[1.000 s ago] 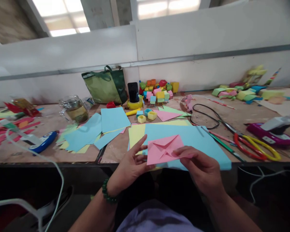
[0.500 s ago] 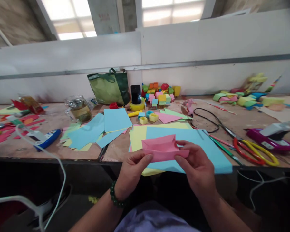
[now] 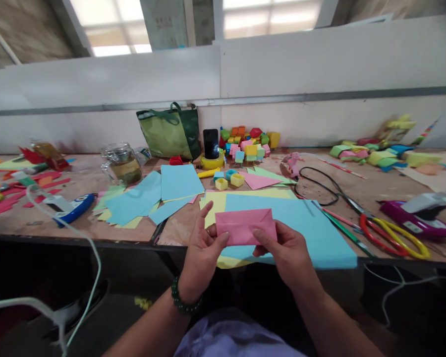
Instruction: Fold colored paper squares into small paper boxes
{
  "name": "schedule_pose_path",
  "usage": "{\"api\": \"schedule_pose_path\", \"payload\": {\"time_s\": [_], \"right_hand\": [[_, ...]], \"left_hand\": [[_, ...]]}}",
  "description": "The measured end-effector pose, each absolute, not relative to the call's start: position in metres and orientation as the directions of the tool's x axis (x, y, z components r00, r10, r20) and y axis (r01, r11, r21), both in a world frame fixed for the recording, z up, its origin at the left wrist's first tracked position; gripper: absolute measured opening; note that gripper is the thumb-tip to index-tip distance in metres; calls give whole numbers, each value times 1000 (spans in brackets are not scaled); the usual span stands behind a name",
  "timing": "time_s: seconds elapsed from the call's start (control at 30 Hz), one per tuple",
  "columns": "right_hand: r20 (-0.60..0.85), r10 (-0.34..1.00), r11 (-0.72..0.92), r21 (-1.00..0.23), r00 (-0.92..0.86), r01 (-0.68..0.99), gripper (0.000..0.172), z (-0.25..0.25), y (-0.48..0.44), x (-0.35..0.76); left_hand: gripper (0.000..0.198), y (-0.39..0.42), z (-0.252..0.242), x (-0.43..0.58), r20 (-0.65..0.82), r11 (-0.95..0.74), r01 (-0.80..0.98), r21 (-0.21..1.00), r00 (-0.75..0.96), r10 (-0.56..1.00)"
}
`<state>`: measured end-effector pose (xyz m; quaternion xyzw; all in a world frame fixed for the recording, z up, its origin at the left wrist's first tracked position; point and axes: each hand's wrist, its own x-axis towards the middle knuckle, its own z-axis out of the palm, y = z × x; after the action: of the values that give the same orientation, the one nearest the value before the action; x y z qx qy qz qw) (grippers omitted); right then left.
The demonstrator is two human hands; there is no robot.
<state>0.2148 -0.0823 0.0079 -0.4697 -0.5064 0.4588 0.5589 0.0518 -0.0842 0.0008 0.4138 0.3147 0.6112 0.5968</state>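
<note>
A folded pink paper [image 3: 245,225], flat and rectangular with creases near its right top corner, is held up over the front of the table. My left hand [image 3: 204,243] pinches its left end between thumb and fingers, the index finger raised. On the lower right part, my right hand [image 3: 284,248] presses its thumb on the front with fingers behind. Below the pink paper lie large blue sheets [image 3: 305,223] on yellow sheets [image 3: 211,201]. Small folded yellow paper boxes [image 3: 237,179] stand just beyond the sheets.
Scissors [image 3: 394,238] with red and yellow handles and a green pencil [image 3: 345,230] lie at the right. Blue paper pieces [image 3: 134,201], a glass mug [image 3: 122,163] and a blue glue gun [image 3: 74,209] are at the left. A phone [image 3: 210,144] stands behind.
The pink paper has gone from opened like a pocket to flattened. My right hand has moved left along it, and my left index finger has lifted.
</note>
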Motion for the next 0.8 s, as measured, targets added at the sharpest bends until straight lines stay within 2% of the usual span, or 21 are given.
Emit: {"api": "schedule_pose_path", "payload": {"time_s": [0.07,0.2,0.3,0.43,0.5,0.53,0.63,0.67,0.7,0.8], "right_hand": [[145,984,150,-988,107,-42,32,7,-81,212],[161,973,171,-984,168,-50,50,3,-82,208],[154,978,161,-986,138,-46,62,0,-82,211],[122,992,120,-989,-21,-81,37,-1,-79,219],[123,992,121,-989,-21,-91,35,0,-79,221],[128,992,127,-988,3,-86,38,1,-79,221],[150,985,156,-985,80,-76,62,3,-80,219],[147,986,154,-985,82,-82,64,2,-80,219],[133,989,138,-986,60,-90,60,2,-79,219],[42,996,32,-991,-78,-127,33,-3,-76,222]], "left_hand": [[80,-84,3,52,102,-48,-474,879,89,991],[43,-79,-3,52,-5,88,-342,936,236,972],[35,-74,-10,51,4,54,-279,959,205,979],[33,-71,-8,49,20,34,-259,965,205,979],[34,-70,-3,48,22,40,-264,964,226,974],[37,-70,-1,47,22,43,-267,963,236,972],[45,-71,5,46,29,39,-270,962,243,970],[46,-71,6,45,34,33,-265,964,243,969],[45,-71,7,44,40,26,-258,966,247,968],[36,-72,7,42,50,16,-231,973,281,958]]}}
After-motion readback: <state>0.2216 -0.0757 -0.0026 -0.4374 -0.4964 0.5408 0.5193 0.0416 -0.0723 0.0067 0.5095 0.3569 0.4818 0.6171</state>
